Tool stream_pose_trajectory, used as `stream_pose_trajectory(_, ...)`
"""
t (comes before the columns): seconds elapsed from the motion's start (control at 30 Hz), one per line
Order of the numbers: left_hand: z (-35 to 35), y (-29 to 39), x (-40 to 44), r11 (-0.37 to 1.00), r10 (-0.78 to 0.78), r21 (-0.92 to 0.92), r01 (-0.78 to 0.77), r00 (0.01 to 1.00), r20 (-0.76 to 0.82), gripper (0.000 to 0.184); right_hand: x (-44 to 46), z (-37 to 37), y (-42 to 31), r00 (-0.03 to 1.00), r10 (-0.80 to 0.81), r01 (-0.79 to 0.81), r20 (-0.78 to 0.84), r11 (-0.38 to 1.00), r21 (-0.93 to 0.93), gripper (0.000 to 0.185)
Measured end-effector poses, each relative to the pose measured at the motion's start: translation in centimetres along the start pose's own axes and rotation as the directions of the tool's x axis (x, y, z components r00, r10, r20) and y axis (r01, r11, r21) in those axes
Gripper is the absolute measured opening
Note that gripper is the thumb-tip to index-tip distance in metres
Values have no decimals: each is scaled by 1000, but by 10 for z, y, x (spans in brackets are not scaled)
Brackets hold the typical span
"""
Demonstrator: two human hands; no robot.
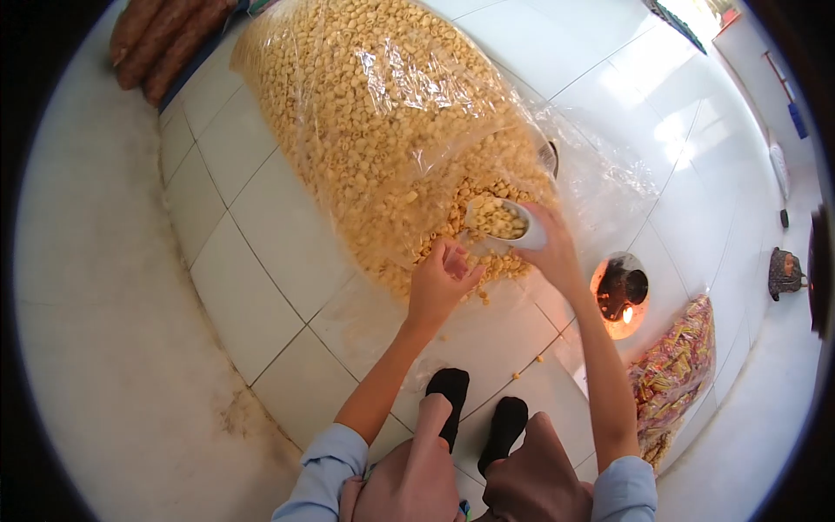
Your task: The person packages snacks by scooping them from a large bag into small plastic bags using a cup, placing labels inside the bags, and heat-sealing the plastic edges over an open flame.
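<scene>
A large clear plastic sack (383, 96) lies across the floor, packed with small pale-yellow, ring-like snack pieces (417, 183). At its near, open end my right hand (554, 242) is closed around a white cup (532, 237), tilted with its mouth to the left and filled with the snacks. Just left of and below the cup is my left hand (442, 277), fingers curled and thumb pointing right. Something thin and translucent shows between this hand and the cup; whether the fingers grip it is hard to make out.
Right of the sack a small flame burns in a dark burner (624, 291) on the tiles. A clear bag of colourful small packets (674, 370) stands at the right. Loose snack pieces (516, 376) lie near my feet. Brown-red sacks (165, 39) rest at the upper left by the wall.
</scene>
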State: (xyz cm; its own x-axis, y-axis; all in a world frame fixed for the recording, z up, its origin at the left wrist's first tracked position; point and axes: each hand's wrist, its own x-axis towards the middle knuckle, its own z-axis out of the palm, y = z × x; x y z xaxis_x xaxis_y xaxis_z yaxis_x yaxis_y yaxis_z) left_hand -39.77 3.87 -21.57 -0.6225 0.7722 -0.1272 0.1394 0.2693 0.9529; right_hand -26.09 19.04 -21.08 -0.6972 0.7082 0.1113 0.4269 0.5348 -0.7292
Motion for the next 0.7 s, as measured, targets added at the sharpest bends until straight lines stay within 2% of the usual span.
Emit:
stream_pose_trajectory(0.07,2,12,14,986,157,50,-160,986,58,33,4,-42,-25,998,-57,54,-39,996,-72,68)
stream_pose_trajectory(0.13,3,21,25,979,196,44,-200,977,88,33,8,-79,-55,999,25,-24,35,1000,-18,65)
stream_pose_trajectory(0.3,12,30,37,958,270,60,-279,955,122,36,14,-104,-74,993,0,7,114,998,-58,64)
stream_pose_trajectory(0.37,18,23,41,923,368,78,-376,924,100,36,14,-104,-73,989,2,7,151,998,-58,64)
stream_pose_trajectory(0.5,22,18,42,925,370,64,-376,925,85,35,13,-102,-71,970,-17,49,243,990,-129,63)
stream_pose_trajectory(0.7,23,11,44,902,369,163,-399,910,190,42,15,-100,-79,943,-75,150,325,965,-214,56)
